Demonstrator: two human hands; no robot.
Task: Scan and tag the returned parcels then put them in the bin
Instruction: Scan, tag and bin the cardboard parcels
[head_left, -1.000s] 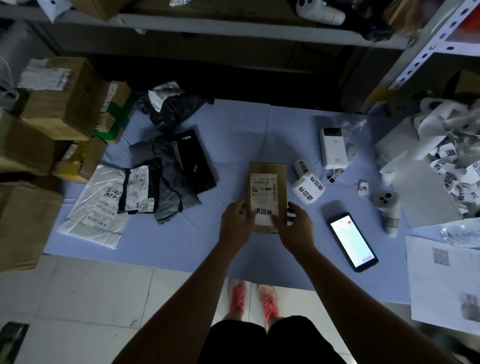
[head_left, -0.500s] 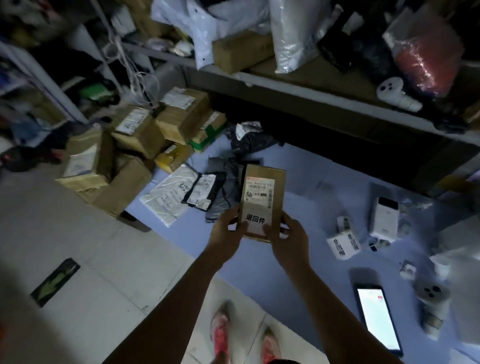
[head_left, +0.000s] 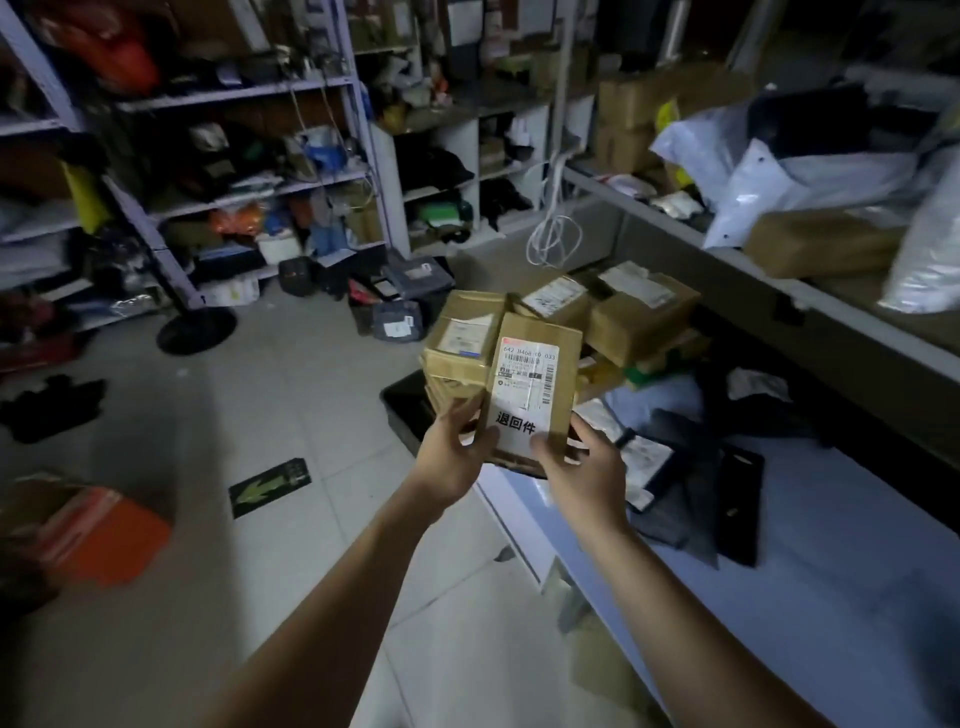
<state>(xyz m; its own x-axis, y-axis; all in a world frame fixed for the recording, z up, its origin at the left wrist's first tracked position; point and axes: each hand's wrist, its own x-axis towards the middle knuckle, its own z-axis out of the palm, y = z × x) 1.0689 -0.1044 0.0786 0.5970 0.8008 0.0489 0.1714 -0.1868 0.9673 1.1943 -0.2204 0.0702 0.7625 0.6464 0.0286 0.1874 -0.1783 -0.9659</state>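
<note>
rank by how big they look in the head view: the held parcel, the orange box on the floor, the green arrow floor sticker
1. orange box and held parcel: they look about alike, and the box is blurred at its edges, so they are left unranked.
2. green arrow sticker: clearly smallest.

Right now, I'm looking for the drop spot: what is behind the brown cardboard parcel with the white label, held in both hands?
Stacked brown cardboard boxes and one corner of a black bin. The parcel and those boxes hide the bin's inside.
</note>
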